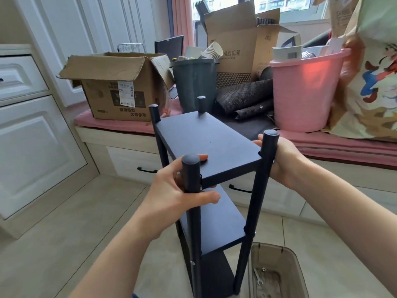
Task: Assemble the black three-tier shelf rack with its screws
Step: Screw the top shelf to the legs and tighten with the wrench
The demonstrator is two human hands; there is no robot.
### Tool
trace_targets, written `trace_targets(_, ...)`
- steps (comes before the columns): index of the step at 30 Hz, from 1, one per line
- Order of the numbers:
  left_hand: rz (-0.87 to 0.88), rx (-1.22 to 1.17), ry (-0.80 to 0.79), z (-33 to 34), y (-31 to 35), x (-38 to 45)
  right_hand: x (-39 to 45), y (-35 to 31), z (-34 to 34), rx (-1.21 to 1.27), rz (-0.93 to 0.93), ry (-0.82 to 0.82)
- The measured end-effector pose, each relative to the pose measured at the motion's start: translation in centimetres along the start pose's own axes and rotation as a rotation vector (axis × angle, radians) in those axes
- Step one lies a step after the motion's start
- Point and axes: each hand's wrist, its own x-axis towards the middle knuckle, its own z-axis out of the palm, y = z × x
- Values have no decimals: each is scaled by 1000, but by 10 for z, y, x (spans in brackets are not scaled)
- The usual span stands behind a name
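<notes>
The left hand (182, 190) gripped the near-left post (191, 179) and the right hand (279, 160) clasped the near-right post (266, 168), apparently to steady the shelf rack (206, 138), which stood upright on the tiled floor (64, 233) beside a tool tray (300, 265).

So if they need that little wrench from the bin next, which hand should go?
Probably the right hand: the wrench lies in the bin at the rack's right foot, below it. The left hand grips the opposite post.
</notes>
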Motion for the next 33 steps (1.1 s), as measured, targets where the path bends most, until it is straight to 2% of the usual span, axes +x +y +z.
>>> trace_targets(2, 35, 14, 25, 10, -1, 3, 1, -2, -5, -11, -55, 48)
trace_targets(6, 89, -26, 55, 38, -7, 11, -2, -11, -20, -248, -230, 195)
trace_targets(10, 98, 14, 158, 75, -11, 20, -16, -17, -34, -531, -570, 425)
trace_targets(12, 109, 11, 186, 90, -10, 25, -31, -15, -33, -630, -755, 460)
trace_targets(14, 96, -15, 175, 99, -8, 27, -49, -12, -24, -644, -884, 393)
trace_targets(17, 18, -134, 104, 100, -5, 31, -68, -7, -6, -634, -891, 176)
trace_targets(20, -74, -480, 34, 98, -3, 29, -74, 0, 2, -645, -891, 49)
trace_targets(25, -124, -903, 336, 104, -5, 20, -75, 9, 7, -689, -884, -13)
trace_targets(28, -251, -916, 384, 101, -5, 28, -74, 9, 8, -725, -906, -12)
trace_targets(30, -325, -874, 313, 101, 0, 34, -75, 7, 6, -741, -918, -20)
trace_targets(33, -385, -687, 259, 108, 0, 41, -75, 4, 2, -729, -909, -68)
